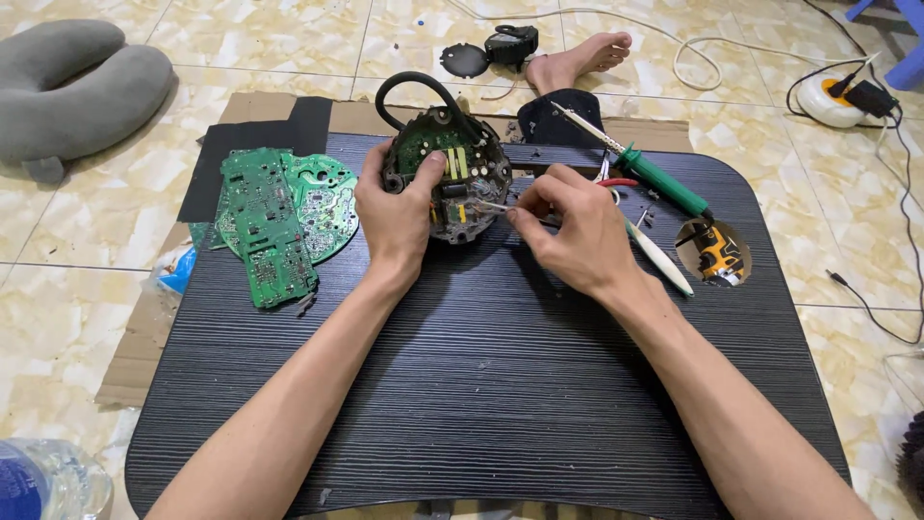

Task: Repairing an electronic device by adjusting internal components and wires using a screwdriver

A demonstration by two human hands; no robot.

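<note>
Head view looks down on a round black housing (pixel 446 173) near the far edge of the dark lap table (pixel 481 385); it holds a green circuit board with yellow components, and a black cable loops from its top. Left hand (pixel 397 207) grips the housing's left side, thumb over the board. Right hand (pixel 573 231) pinches a thin metal tool (pixel 491 205), its tip at the housing's right rim. Beyond the right hand lies a green-handled soldering iron (pixel 645 171). Loose green circuit boards (pixel 279 217) lie stacked left.
</note>
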